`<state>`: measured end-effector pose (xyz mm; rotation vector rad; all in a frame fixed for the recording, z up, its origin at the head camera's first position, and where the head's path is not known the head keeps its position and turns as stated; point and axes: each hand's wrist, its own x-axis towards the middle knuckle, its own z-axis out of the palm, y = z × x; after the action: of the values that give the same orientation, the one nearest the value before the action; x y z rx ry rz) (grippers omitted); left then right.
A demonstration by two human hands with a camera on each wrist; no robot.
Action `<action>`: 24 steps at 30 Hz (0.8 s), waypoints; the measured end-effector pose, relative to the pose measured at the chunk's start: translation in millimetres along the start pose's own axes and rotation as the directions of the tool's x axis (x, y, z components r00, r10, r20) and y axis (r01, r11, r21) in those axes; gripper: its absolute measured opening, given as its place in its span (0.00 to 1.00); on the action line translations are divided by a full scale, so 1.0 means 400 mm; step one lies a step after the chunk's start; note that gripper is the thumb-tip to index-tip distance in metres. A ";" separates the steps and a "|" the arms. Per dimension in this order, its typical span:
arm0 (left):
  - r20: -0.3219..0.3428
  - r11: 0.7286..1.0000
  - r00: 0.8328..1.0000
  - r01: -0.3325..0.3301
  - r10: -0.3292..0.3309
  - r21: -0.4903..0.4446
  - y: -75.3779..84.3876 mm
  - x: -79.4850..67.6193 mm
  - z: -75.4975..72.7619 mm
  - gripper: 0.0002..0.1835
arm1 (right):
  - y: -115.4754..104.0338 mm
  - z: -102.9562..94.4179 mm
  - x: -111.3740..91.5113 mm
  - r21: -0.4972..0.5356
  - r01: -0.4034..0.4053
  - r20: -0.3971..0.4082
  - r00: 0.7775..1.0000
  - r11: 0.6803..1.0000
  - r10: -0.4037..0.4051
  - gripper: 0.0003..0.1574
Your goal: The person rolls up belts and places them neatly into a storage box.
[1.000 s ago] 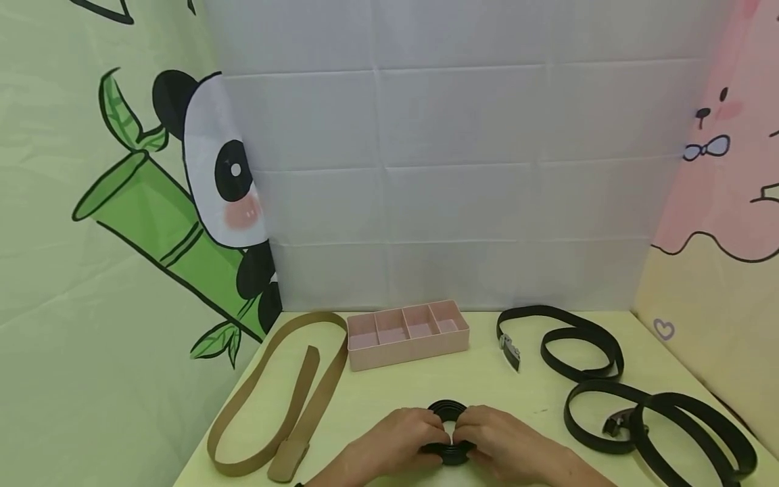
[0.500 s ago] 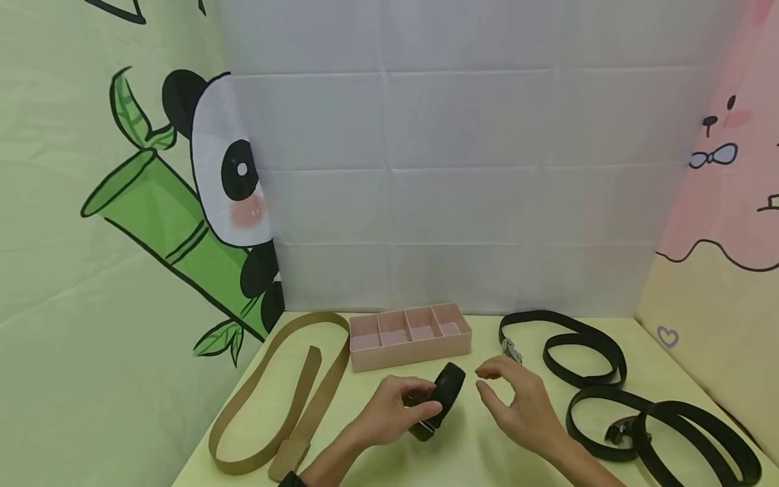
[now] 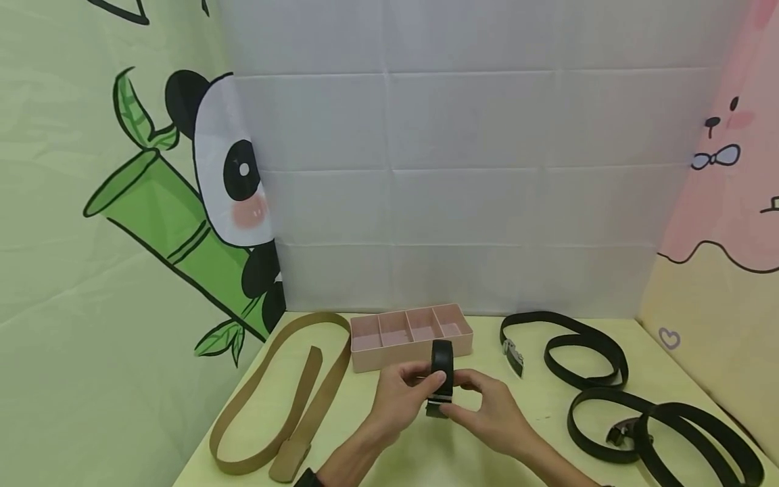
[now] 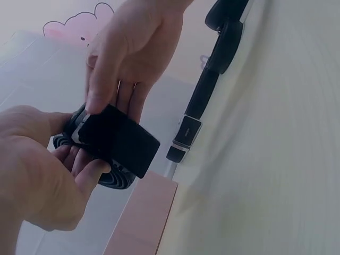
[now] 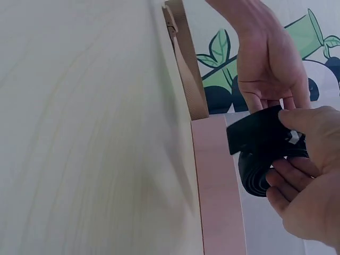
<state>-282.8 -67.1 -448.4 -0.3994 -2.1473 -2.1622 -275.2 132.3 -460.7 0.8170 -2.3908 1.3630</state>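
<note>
A black belt (image 3: 442,358), wound into a tight roll, is held upright above the table in front of the pink box. My left hand (image 3: 395,399) grips the roll from the left, thumb across its outer face. From the other side my right hand (image 3: 496,412) pinches it, the thumb low near a silvery band. In the right wrist view, the right hand's fingers (image 5: 289,180) reach into the coil and a flat black end (image 5: 255,130) juts out from the roll. The left wrist view shows the stacked layers of the belt (image 4: 117,178) at the roll's edge.
Behind the hands stands a pink box (image 3: 392,355) with several compartments. A tan belt (image 3: 243,467) lies looped on the left of the pale table (image 3: 487,467). Two black belts lie on the right, one farther back (image 3: 584,325), one nearer (image 3: 700,419).
Both hands have raised the rolled belt off the table and turned it upright. The right hand let go, stood apart half a second ago, and now holds the roll again.
</note>
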 end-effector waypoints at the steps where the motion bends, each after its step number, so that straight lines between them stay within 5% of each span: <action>1: -0.017 1.000 1.000 0.010 -0.010 -0.010 0.001 0.000 0.001 0.16 | 0.001 0.004 0.002 -0.017 0.007 -0.009 1.000 1.000 -0.007 0.28; 6: -0.082 0.999 0.996 0.031 -0.029 0.013 0.011 -0.001 -0.007 0.19 | 0.007 0.022 0.022 -0.030 0.031 -0.025 0.999 0.999 -0.032 0.29; 12: -0.079 0.997 0.997 0.017 -0.012 0.069 0.023 0.006 -0.038 0.20 | 0.012 0.037 0.059 0.091 0.020 0.010 1.000 0.996 -0.021 0.25; 19: 0.107 0.982 0.994 -0.046 0.027 0.184 0.042 0.026 -0.141 0.25 | -0.005 0.039 0.151 0.275 -0.055 0.139 0.990 0.960 0.017 0.20; 24: 0.215 0.920 0.969 -0.189 0.119 0.343 0.058 0.051 -0.224 0.24 | -0.020 0.049 0.236 0.344 -0.184 0.222 0.969 0.921 0.111 0.25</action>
<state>-309.1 -153.8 -420.2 -0.7409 -2.4516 -1.6561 -345.6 80.4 -419.1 0.9156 -2.4238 1.9087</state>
